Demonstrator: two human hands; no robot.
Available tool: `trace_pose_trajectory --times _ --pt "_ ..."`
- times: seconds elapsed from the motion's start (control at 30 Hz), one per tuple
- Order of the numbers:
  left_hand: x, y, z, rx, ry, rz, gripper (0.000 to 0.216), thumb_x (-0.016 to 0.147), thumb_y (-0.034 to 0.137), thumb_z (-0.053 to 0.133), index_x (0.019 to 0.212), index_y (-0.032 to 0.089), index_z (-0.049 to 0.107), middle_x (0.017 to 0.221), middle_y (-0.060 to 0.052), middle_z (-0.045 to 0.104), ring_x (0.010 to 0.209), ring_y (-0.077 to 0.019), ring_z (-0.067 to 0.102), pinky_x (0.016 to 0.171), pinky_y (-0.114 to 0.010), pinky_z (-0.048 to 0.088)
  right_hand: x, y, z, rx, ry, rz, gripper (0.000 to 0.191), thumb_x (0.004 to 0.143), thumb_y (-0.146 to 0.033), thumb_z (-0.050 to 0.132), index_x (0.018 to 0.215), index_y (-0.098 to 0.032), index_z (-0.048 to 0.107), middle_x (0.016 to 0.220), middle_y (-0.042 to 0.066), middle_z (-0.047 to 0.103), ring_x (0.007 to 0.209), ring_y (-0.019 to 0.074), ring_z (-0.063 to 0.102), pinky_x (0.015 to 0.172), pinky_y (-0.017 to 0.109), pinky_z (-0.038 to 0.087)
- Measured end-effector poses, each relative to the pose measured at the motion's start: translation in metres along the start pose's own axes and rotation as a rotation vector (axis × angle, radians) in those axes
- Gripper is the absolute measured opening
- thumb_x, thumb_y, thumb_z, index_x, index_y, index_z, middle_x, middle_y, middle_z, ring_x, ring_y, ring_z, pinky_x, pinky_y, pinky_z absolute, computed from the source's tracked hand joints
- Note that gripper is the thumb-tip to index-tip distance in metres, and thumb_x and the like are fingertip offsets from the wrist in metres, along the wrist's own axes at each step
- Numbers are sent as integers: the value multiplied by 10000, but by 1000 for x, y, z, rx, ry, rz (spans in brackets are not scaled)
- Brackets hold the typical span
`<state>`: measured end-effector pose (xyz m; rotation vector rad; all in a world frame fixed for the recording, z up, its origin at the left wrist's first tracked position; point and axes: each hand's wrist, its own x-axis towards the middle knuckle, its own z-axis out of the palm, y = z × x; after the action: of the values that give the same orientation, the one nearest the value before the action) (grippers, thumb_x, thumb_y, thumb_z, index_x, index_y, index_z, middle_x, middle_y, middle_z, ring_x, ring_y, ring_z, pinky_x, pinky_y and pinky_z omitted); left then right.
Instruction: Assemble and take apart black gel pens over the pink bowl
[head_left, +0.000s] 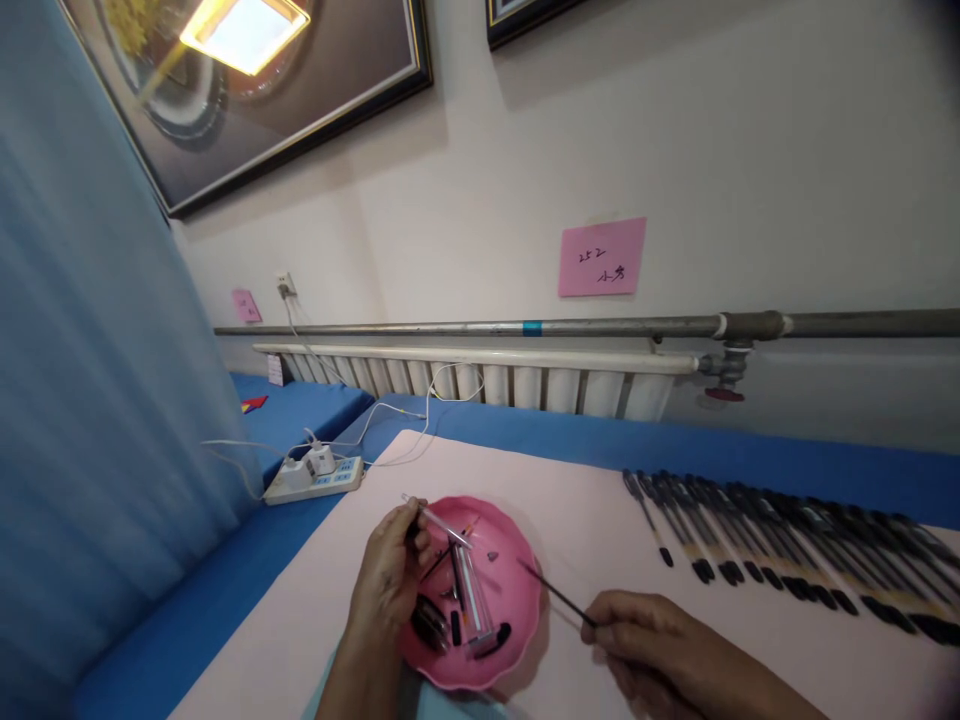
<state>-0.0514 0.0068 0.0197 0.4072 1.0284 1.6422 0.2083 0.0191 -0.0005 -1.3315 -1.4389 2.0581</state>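
Observation:
My left hand is closed around a clear plastic pen barrel, above the left side of a pink scalloped bowl. Between the thumb and fingers of my right hand is a thin dark pen refill, its tip pointing up and left toward the bowl's right rim. Inside the bowl lie loose pen parts: clear barrels, a curved black clip piece, a short black cap piece and a small metallic tip. My left hand hides part of the bowl's left edge.
A long row of black and clear pens lies on the pink sheet at right. A white power strip with plugged-in chargers and white cables sits on the blue surface at left. Behind stands a white radiator.

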Motion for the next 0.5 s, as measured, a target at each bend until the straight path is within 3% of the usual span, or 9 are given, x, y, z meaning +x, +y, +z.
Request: trace_pose_trajectory --times 0.17,0.37,0.5 --pt "-2 9 -1 -18 83 13 92 846 135 518 768 112 563 565 19 503 413 -39 437 358 -122 369 4 0 1 43 140 -120 232 726 -428 537 699 -199 513 510 -51 487 352 41 316 336 183 159" --pt "-1 12 -4 -101 165 53 120 846 130 509 738 115 558 556 23 507 405 -43 446 330 -116 347 3 4 15 -358 416 -372 225 800 -391 479 781 -205 604 553 -31 520 533 118 493 492 207 380" --pt "3 14 -8 -196 211 58 108 828 155 541 727 119 558 576 25 517 413 -44 462 350 -128 374 2 5 20 -572 456 -449 248 815 -406 451 847 -225 617 650 -5 642 595 161 584 549 231 438"
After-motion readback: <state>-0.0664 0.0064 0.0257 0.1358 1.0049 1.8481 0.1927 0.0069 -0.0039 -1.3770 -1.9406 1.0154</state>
